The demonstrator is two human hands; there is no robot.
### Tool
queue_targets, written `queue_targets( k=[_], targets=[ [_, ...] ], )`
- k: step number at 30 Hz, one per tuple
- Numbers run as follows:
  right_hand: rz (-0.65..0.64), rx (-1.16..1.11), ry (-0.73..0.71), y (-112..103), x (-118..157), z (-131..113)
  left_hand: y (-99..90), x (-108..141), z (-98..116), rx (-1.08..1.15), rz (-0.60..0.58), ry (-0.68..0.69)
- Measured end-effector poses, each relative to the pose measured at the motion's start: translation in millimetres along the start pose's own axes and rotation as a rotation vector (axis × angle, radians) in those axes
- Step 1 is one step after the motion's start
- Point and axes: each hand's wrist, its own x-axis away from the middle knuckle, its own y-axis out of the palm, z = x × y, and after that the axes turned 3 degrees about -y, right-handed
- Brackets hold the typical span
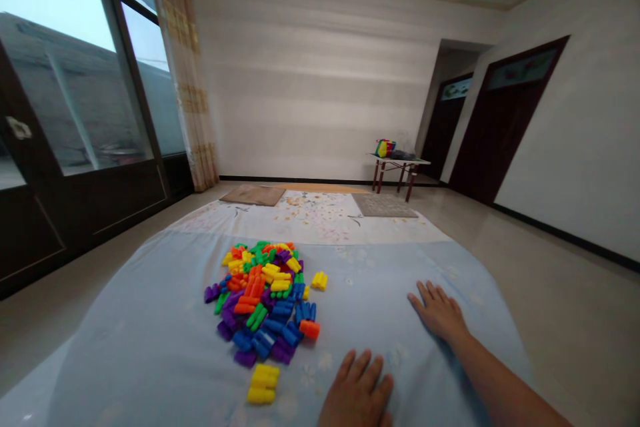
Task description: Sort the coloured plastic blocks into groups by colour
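Note:
Both of my hands rest palm down on the light blue cloth (165,347). My left hand (356,392), at the bottom middle, has its fingers spread and holds nothing. Farther right, my right hand (441,311) lies flat, thumb and fingers apart, with nothing in it. Left of them is a heap of plastic building blocks (265,300) in orange, yellow, green, blue and purple, each shaped like joined tubes. One yellow block (263,384) sits apart in front of the heap, nearest my left hand. Another yellow block (319,281) lies at the heap's right edge.
Beyond the blue cloth lies a white flowered cloth (320,217) with a brown mat (254,195) and a beige mat (384,205). A small table (423,162) by the far wall bears a colourful bag (385,148). Glass doors and a curtain (183,80) stand left.

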Motion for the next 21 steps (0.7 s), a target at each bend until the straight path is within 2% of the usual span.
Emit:
queue_targets(
  k=[6,11,13,18,21],
  targets=[
    [0.027,0.008,0.093,-8,5,29,-12.9,-2,1,0.110,-0.107,-0.045],
    [0.003,0.012,0.095,-16,11,37,-34.9,-3,4,0.161,-0.387,-0.082],
    [-0.010,0.013,0.103,-19,12,35,-44.2,-5,4,0.187,-0.451,-0.109],
    [0.010,0.010,0.176,-19,17,44,-56.1,-13,8,0.239,-0.508,-0.155],
    [0.003,0.010,0.172,-18,19,54,-63.0,-9,7,0.225,-0.490,-0.145]
  ],
)
